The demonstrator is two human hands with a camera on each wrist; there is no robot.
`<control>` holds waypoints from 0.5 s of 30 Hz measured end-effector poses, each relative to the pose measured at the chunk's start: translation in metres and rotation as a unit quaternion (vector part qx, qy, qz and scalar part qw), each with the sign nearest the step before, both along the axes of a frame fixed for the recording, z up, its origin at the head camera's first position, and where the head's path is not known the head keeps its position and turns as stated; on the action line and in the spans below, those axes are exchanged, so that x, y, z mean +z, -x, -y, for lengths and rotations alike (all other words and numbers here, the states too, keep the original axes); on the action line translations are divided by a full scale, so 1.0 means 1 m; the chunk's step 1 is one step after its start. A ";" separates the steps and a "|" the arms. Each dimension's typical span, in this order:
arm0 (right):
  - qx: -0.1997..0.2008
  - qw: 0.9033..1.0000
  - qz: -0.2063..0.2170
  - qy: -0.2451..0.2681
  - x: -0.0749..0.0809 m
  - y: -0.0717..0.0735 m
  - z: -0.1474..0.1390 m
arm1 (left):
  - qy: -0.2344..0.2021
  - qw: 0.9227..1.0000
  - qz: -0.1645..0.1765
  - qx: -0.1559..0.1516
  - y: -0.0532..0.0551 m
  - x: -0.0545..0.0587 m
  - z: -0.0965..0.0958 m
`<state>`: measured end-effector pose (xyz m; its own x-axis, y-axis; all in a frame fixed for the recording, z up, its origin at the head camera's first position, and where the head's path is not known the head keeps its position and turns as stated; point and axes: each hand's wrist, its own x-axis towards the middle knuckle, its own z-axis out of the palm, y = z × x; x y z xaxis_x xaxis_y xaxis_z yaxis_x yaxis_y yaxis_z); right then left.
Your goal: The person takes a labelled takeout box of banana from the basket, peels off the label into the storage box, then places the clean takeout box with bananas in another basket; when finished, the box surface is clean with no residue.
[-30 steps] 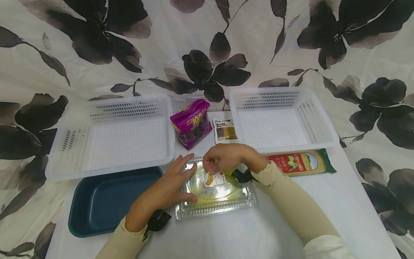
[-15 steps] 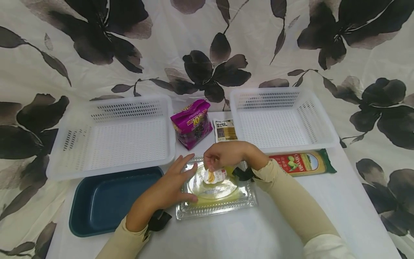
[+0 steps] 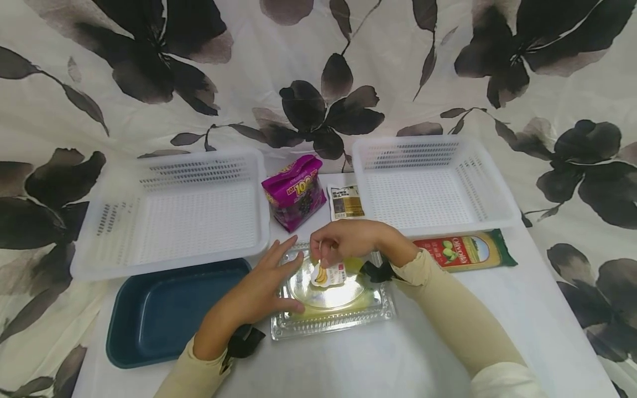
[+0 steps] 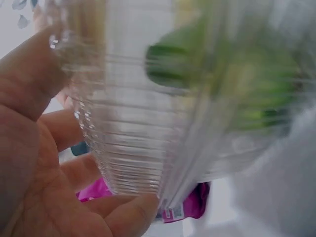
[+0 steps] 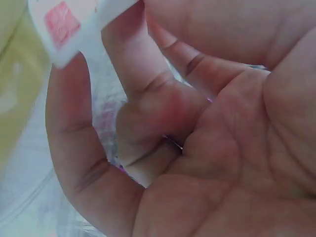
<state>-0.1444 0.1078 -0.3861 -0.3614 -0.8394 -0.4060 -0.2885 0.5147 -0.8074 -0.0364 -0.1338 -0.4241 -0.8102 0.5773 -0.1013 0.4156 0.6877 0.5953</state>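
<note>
A clear plastic clamshell box (image 3: 333, 320) lies on the white table, with yellow and green contents showing through its walls. On its lid is a white label (image 3: 328, 276) with a banana picture. My right hand (image 3: 345, 241), fingers bent, pinches the label's far edge. The right wrist view shows the label (image 5: 61, 24) at the fingertips; the thumb covers part of it. My left hand (image 3: 266, 284) rests along the box's left side with fingers spread. Close up in the left wrist view, its fingers touch the ribbed side wall (image 4: 128, 148).
White perforated baskets (image 3: 199, 210) (image 3: 418, 193) stand behind at left and right. Between them are a purple snack bag (image 3: 296, 193) and a small brown-and-white packet (image 3: 345, 202). A dark blue tray (image 3: 164, 315) sits at left. An Olivoila packet (image 3: 463, 250) lies at right.
The label bulges at half a second ago and looks flatter now, shifting slightly under my right fingers. My left hand and the box hold nearly still.
</note>
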 end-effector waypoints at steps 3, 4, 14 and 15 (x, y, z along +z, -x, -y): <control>-0.006 1.000 0.014 0.015 0.003 -0.002 0.001 | -0.005 1.000 0.004 0.012 -0.001 0.003 0.000; -0.007 1.000 0.012 0.020 0.004 -0.003 0.001 | -0.006 1.000 0.005 0.016 -0.001 0.004 0.000; -0.002 0.997 -0.041 0.071 0.015 -0.004 0.002 | -0.060 0.994 -0.055 0.079 -0.027 0.021 0.017; -0.002 0.997 -0.036 0.072 0.015 -0.004 0.003 | -0.069 0.991 -0.077 0.089 -0.030 0.023 0.021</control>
